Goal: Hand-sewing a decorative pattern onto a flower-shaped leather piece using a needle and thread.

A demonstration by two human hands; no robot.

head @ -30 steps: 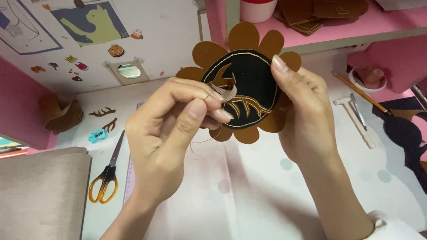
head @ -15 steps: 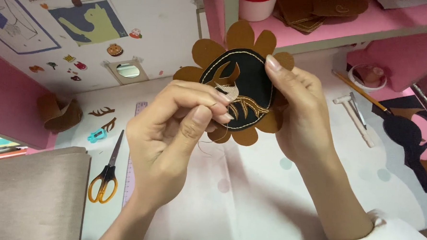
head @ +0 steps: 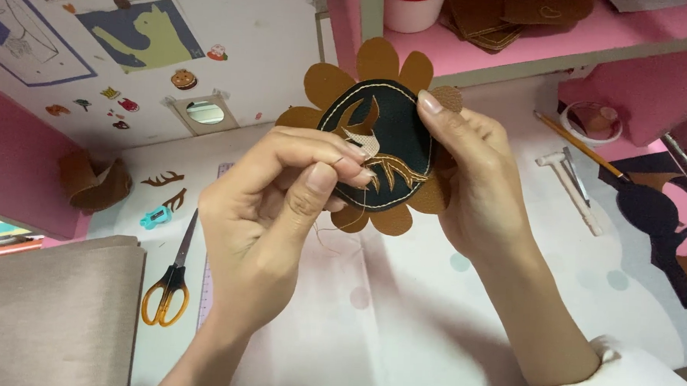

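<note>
My right hand (head: 479, 187) holds up a flower-shaped leather piece (head: 385, 133): brown petals around a dark green oval with pale stitching and a brown antler figure. Its thumb lies on the oval's upper right edge. My left hand (head: 277, 205) pinches with thumb and fingers at the oval's left middle, beside a small beige patch. A thin thread (head: 328, 235) hangs below the fingers; whether a needle is in the pinch is hidden.
Yellow-handled scissors (head: 171, 274) lie at the left beside a ruler. Brown antler cut-outs (head: 166, 189) and a small blue clip (head: 155, 217) lie behind them. A white hammer-like tool (head: 571, 187) and a pencil lie at the right. A pink shelf (head: 520, 35) holds leather pieces. Beige fabric (head: 52, 311) fills the lower left.
The leather piece has turned slightly and my left fingers have shifted along its left middle, uncovering more of the antler figure. My right thumb has slid to the oval's upper right edge.
</note>
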